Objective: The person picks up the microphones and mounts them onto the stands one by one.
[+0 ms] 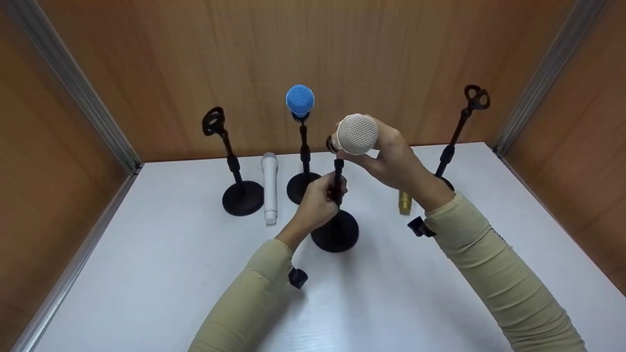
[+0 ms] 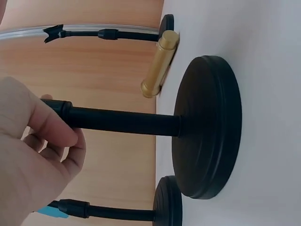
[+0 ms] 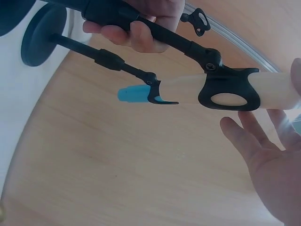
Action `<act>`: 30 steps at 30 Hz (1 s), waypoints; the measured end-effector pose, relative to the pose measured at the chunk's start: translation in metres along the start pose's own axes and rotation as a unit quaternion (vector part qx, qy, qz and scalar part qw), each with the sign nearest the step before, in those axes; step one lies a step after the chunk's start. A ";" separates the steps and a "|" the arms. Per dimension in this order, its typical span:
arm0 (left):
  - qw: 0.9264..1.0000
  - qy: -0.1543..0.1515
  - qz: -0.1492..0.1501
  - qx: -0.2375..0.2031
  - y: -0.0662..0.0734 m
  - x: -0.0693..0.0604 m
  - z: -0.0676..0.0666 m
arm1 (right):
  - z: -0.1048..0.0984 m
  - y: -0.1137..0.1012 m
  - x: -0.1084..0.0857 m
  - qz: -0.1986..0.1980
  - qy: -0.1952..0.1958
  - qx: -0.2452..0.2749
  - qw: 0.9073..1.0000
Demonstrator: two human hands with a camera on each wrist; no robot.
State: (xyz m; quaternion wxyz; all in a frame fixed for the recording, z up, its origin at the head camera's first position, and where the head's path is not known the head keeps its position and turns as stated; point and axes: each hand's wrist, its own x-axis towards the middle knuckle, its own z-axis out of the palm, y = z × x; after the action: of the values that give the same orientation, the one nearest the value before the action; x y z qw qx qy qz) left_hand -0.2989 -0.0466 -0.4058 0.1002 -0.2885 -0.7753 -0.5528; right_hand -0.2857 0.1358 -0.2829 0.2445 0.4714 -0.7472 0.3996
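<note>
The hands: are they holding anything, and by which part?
The left hand grips the nearest black stand by its pole, around the thicker collar; the right hand holds the pale microphone near its mesh head.

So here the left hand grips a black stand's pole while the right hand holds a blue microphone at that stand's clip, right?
Not quite: the microphone that the right hand holds at the clip is off-white, not blue, as the head view shows. The left hand does grip the pole of that black stand.
</note>
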 end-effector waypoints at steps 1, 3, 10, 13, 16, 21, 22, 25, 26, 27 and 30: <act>1.000 -0.001 0.001 -0.001 0.000 0.000 0.000 | 0.000 0.000 0.000 0.000 0.002 0.001 1.000; 1.000 -0.009 0.003 -0.005 -0.002 -0.001 0.000 | 0.000 0.000 0.000 0.001 0.001 0.002 1.000; 0.996 -0.060 -0.017 -0.059 -0.006 -0.002 -0.006 | 0.000 -0.001 -0.001 0.018 -0.002 0.002 1.000; 0.994 -0.059 -0.034 -0.081 -0.006 -0.001 -0.007 | 0.000 -0.001 -0.001 0.023 -0.001 0.003 1.000; 0.993 -0.054 -0.056 -0.094 -0.007 -0.001 -0.007 | 0.001 -0.002 0.000 0.027 -0.004 0.006 1.000; 0.991 -0.048 -0.073 -0.103 -0.010 -0.001 -0.007 | 0.001 -0.003 -0.001 0.032 -0.002 0.008 0.999; 0.991 -0.047 -0.072 -0.103 -0.010 -0.001 -0.006 | 0.001 -0.003 -0.001 0.034 -0.001 0.007 0.999; 0.991 -0.039 -0.069 -0.104 -0.010 -0.002 -0.005 | 0.002 -0.003 -0.002 0.041 0.001 0.007 0.999; 0.992 -0.036 -0.065 -0.102 -0.010 -0.002 -0.005 | 0.002 -0.003 -0.002 0.042 0.002 0.007 0.999; 0.993 -0.033 -0.059 -0.098 -0.011 -0.002 -0.004 | 0.002 -0.003 -0.002 0.043 0.003 0.009 0.999; 0.997 -0.021 -0.026 -0.071 -0.012 -0.003 -0.004 | 0.002 -0.002 -0.001 0.043 0.006 0.008 0.999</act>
State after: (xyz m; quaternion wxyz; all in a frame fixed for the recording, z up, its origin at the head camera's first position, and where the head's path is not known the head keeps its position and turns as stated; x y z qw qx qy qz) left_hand -0.3039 -0.0541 -0.4156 0.0484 -0.2859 -0.7437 -0.6024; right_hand -0.2837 0.1343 -0.2837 0.2275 0.4381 -0.7621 0.4190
